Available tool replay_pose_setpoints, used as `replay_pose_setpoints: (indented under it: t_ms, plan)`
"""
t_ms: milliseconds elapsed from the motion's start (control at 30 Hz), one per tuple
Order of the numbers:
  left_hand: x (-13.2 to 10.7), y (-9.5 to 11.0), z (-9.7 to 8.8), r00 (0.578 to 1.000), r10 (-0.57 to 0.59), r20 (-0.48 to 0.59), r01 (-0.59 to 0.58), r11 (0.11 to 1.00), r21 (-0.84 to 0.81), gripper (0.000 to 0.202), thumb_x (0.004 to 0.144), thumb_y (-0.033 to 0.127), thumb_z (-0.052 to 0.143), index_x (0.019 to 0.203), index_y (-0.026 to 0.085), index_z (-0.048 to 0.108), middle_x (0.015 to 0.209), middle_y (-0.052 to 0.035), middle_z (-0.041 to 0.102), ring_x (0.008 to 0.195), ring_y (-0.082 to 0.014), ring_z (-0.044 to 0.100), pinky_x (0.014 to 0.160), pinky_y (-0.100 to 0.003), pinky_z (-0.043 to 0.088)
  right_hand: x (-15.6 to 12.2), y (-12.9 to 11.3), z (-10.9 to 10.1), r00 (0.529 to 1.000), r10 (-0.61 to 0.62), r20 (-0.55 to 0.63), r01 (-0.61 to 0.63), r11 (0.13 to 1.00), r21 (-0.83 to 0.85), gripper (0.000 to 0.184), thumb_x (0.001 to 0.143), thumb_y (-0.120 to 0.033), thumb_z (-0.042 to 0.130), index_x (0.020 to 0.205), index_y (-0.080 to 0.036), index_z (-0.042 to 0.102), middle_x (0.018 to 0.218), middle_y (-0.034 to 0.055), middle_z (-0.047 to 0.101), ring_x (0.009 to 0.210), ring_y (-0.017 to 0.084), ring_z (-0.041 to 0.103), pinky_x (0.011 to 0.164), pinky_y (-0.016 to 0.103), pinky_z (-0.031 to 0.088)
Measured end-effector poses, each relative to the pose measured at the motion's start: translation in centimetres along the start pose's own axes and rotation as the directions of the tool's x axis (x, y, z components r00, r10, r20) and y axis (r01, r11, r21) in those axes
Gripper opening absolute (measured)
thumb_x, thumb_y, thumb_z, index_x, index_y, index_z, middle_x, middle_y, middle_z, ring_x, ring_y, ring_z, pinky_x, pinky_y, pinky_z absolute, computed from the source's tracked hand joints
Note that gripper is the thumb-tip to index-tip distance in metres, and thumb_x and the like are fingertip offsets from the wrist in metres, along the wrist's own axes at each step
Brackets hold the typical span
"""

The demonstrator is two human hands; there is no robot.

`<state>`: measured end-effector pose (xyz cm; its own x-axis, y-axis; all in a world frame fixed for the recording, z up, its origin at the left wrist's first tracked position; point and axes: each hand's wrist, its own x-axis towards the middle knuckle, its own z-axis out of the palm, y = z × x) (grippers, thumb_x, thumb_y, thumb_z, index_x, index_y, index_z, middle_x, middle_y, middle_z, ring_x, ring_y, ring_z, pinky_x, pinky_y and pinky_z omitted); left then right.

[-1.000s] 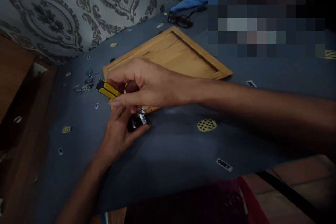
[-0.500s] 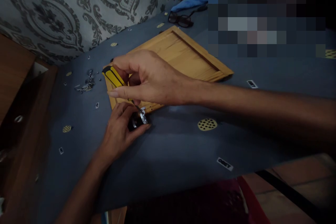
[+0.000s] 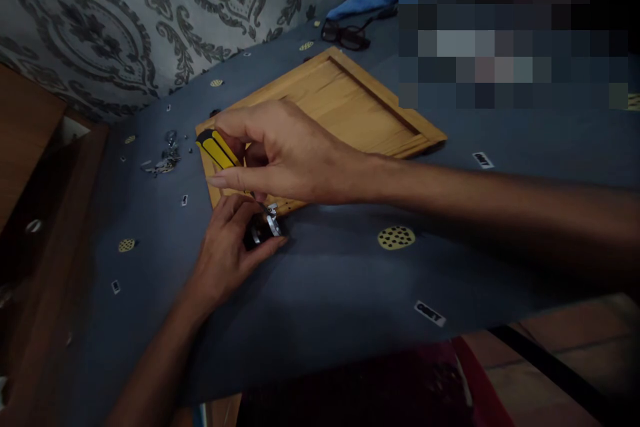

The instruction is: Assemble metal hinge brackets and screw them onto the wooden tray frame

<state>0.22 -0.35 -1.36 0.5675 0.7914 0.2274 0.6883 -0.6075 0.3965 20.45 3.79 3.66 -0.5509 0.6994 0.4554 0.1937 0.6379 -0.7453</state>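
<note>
My right hand (image 3: 285, 153) is closed around a screwdriver (image 3: 221, 150) with a yellow and black handle, its shaft slanting down to the right. The tip meets a shiny metal hinge (image 3: 271, 221) at the near edge of a framed wooden door panel (image 3: 370, 103). Fingers and thumb of my left hand (image 3: 227, 240) grip the hinge from the left and below, hiding part of it. The panel lies flat, its left part covered by my right hand.
Loose metal hardware (image 3: 167, 159) lies in a small heap left of the panel. Eyeglasses (image 3: 347, 35) and a blue cloth (image 3: 365, 0) are at the back. The dark blue covering (image 3: 320, 300) lies under everything. Wooden furniture (image 3: 45, 213) stands at the left; the upper right is blurred out.
Almost nothing differs. The screwdriver handle has shifted and turned very slightly within my right hand, while my left hand stays on the hinge.
</note>
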Motion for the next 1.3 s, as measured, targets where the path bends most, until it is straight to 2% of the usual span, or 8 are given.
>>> replay_pose_setpoints:
  t_ms: [267, 467, 700, 800, 900, 1000, 1167, 1300]
  plan:
    - [-0.2, 0.1, 0.1, 1.000, 0.011, -0.017, -0.011, 1.000, 0.001, 0.028, 0.094, 0.048, 0.074, 0.107, 0.023, 0.068, 0.114, -0.0087, 0.070, 0.114, -0.0317, 0.066, 0.101, -0.049, 0.058, 0.2, -0.3, -0.3, 0.999, -0.034, 0.003, 0.034, 0.999, -0.006, 0.031, 0.101, -0.024, 0.066, 0.080, -0.021, 0.043, 0.079, -0.0050, 0.051, 0.075, 0.008, 0.053, 0.062, 0.019, 0.042]
    - [-0.4, -0.1, 0.2, 1.000, 0.005, -0.020, -0.004, 0.999, 0.049, 0.035, 0.092, 0.049, 0.076, 0.115, 0.023, 0.068, 0.115, -0.0090, 0.071, 0.116, -0.0333, 0.067, 0.101, -0.049, 0.058, 0.4, -0.8, -1.6, 0.981, -0.083, 0.177, 0.068, 0.994, 0.085, 0.030, 0.104, -0.016, 0.059, 0.079, -0.020, 0.043, 0.079, -0.0054, 0.054, 0.073, 0.006, 0.056, 0.065, 0.017, 0.046]
    - [-0.5, -0.3, 0.3, 0.999, 0.016, -0.035, -0.014, 0.998, 0.055, 0.035, 0.093, 0.047, 0.075, 0.117, 0.023, 0.068, 0.115, -0.0074, 0.071, 0.112, -0.0311, 0.068, 0.098, -0.047, 0.059, 0.2, -0.2, -0.7, 0.997, -0.044, 0.069, 0.036, 0.993, 0.116, 0.039, 0.099, -0.021, 0.068, 0.076, -0.020, 0.036, 0.079, -0.0079, 0.043, 0.075, 0.004, 0.051, 0.063, 0.013, 0.042]
    - [-0.5, -0.4, 0.4, 0.998, 0.026, -0.053, -0.023, 0.998, 0.051, 0.036, 0.094, 0.049, 0.074, 0.117, 0.023, 0.068, 0.115, -0.0081, 0.071, 0.112, -0.0313, 0.068, 0.097, -0.047, 0.059, 0.2, -0.1, -0.8, 0.989, -0.090, 0.121, 0.077, 0.991, 0.106, 0.032, 0.103, -0.021, 0.061, 0.083, -0.021, 0.037, 0.085, -0.0064, 0.048, 0.078, 0.005, 0.051, 0.066, 0.014, 0.045]
    - [-0.5, -0.4, 0.5, 0.998, 0.025, -0.052, -0.022, 0.998, 0.053, 0.037, 0.093, 0.050, 0.075, 0.116, 0.022, 0.068, 0.113, -0.0087, 0.072, 0.111, -0.0320, 0.068, 0.097, -0.048, 0.060, 0.2, -0.6, -1.5, 0.980, -0.086, 0.178, 0.062, 0.989, 0.138, 0.022, 0.103, -0.013, 0.058, 0.088, -0.019, 0.043, 0.086, -0.0053, 0.053, 0.077, 0.005, 0.054, 0.068, 0.016, 0.047]
    - [-0.5, -0.4, 0.4, 0.999, 0.011, -0.035, -0.009, 0.998, 0.068, 0.038, 0.093, 0.051, 0.075, 0.117, 0.022, 0.069, 0.109, -0.0086, 0.072, 0.109, -0.0324, 0.069, 0.096, -0.050, 0.060, 0.3, -0.9, -1.9, 0.972, -0.065, 0.226, 0.028, 0.986, 0.163, 0.026, 0.100, -0.008, 0.059, 0.081, -0.018, 0.044, 0.081, -0.0050, 0.052, 0.075, 0.006, 0.055, 0.067, 0.017, 0.045]
    - [-0.5, -0.4, 0.3, 0.999, 0.020, -0.040, -0.018, 0.998, 0.060, 0.036, 0.094, 0.050, 0.074, 0.116, 0.022, 0.069, 0.113, -0.0084, 0.072, 0.110, -0.0307, 0.069, 0.096, -0.047, 0.060, 0.5, -0.3, -1.0, 0.995, -0.075, 0.064, 0.063, 0.982, 0.175, 0.045, 0.093, -0.011, 0.072, 0.071, -0.020, 0.034, 0.075, -0.0076, 0.040, 0.070, 0.004, 0.043, 0.062, 0.017, 0.039]
    - [-0.5, -0.4, 0.4, 0.997, 0.046, -0.066, -0.043, 0.998, 0.049, 0.036, 0.095, 0.050, 0.073, 0.117, 0.022, 0.068, 0.115, -0.0087, 0.073, 0.113, -0.0312, 0.069, 0.097, -0.047, 0.060, 0.5, -0.3, -1.1, 0.995, -0.073, 0.069, 0.058, 0.979, 0.197, 0.044, 0.093, -0.009, 0.073, 0.073, -0.020, 0.035, 0.074, -0.0081, 0.039, 0.068, 0.004, 0.042, 0.061, 0.017, 0.039]
